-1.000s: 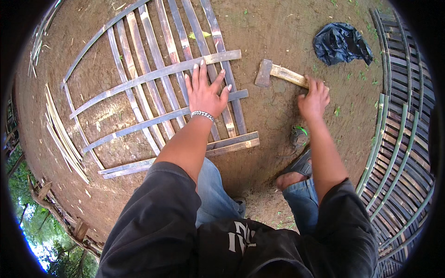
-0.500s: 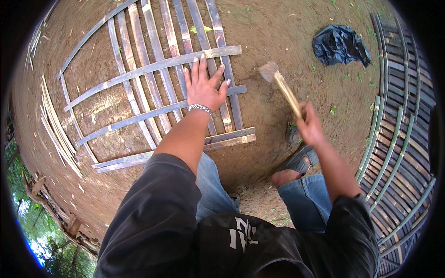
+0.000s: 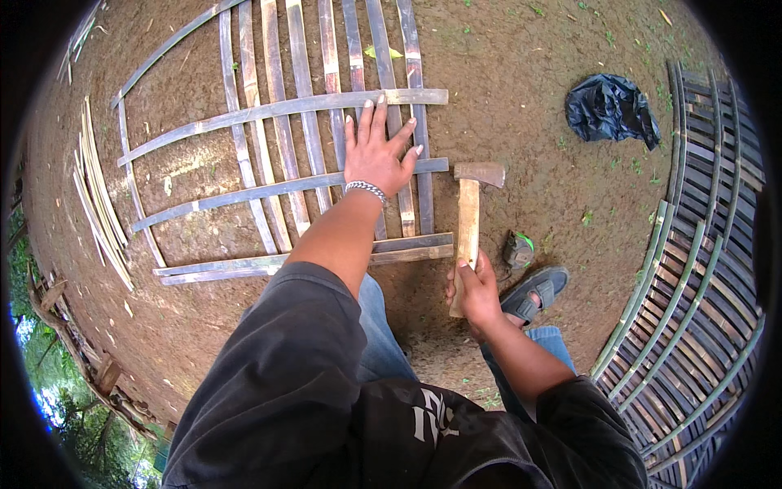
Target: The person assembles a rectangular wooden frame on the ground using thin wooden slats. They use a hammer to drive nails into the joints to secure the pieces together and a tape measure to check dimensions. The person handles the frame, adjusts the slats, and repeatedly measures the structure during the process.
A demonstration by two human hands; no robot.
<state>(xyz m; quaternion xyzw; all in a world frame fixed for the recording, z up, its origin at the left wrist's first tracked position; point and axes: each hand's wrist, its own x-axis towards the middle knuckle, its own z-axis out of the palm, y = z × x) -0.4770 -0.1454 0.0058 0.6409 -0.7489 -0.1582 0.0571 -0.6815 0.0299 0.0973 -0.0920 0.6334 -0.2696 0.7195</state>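
Within the last second the hammer with a pale wooden handle and rusty metal head (image 3: 470,224) has come off the dirt, swung up, and now stands with its head beside the right edge of the flat lattice of grey split-bamboo slats (image 3: 285,163) on the ground, which looks like readiness to strike there. The right hand (image 3: 472,285) is clenched low on the handle. The left hand (image 3: 376,151) lies flat, fingers spread, pressing the slats, grasping nothing, forearm stretched forward.

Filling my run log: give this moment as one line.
left hand: flat on slat panel | right hand: grips hammer | ground: dirt
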